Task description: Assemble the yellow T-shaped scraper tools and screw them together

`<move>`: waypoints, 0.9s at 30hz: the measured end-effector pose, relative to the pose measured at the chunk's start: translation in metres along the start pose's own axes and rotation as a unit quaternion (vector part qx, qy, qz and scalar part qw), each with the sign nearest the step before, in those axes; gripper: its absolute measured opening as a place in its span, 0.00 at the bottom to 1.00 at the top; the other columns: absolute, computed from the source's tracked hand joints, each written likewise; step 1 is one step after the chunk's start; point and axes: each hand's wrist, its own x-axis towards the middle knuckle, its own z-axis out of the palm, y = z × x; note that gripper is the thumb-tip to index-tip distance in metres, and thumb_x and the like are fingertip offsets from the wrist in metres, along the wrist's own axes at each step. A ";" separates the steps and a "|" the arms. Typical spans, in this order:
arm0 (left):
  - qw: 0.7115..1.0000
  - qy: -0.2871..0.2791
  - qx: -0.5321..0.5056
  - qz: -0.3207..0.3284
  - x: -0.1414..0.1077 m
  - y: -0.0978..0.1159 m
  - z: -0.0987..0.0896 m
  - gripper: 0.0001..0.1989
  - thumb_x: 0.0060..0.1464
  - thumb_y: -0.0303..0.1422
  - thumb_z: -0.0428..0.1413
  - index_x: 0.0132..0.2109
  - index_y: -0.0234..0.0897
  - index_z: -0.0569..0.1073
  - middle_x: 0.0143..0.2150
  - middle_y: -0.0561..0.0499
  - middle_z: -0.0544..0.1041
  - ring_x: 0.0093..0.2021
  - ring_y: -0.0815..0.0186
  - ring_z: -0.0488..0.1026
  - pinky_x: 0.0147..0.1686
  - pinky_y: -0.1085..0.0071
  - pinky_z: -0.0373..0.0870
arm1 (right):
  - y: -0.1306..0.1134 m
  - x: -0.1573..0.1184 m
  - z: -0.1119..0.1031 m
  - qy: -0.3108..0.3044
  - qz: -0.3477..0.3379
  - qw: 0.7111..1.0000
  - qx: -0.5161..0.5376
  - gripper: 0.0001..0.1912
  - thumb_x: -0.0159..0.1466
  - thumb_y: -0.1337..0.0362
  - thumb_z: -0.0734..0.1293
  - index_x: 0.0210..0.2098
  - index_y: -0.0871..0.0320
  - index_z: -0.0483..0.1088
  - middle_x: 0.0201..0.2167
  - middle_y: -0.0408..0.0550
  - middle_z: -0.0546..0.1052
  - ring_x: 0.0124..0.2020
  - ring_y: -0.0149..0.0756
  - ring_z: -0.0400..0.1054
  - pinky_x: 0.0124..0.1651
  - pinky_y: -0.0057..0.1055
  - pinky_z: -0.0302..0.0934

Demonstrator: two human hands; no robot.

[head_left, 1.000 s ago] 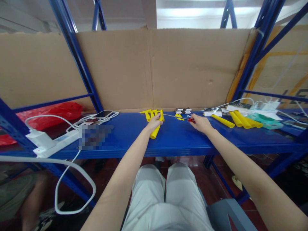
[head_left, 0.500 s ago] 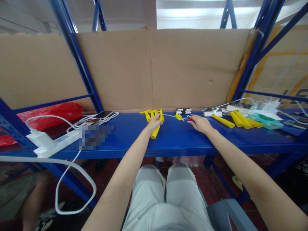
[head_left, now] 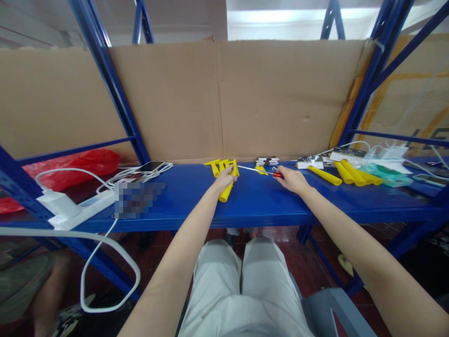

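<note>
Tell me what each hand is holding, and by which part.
The left hand grips a yellow piece near its upper end; the right hand holds a screwdriver by its red handle.

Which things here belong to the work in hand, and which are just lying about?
Work:
yellow piece, in the left hand
red-handled tool, in the right hand
yellow T-shaped pieces, probably
yellow tubes, probably

Lying about, it seems:
red bag
power strip
green bag

On the shelf [head_left: 189, 196], the power strip [head_left: 84, 210] lies left of the hands [head_left: 257, 179], the cardboard [head_left: 220, 103] behind.
</note>
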 end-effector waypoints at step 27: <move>1.000 0.000 0.000 0.025 0.002 -0.003 0.002 0.43 0.46 0.17 0.54 0.70 0.41 0.55 0.65 0.42 0.66 0.56 0.58 0.72 0.47 0.68 0.73 | 0.000 0.000 0.002 0.018 0.014 1.000 -0.003 0.12 0.68 0.58 0.58 0.44 0.57 0.67 0.38 0.54 0.79 0.39 0.44 0.73 0.34 0.32 0.59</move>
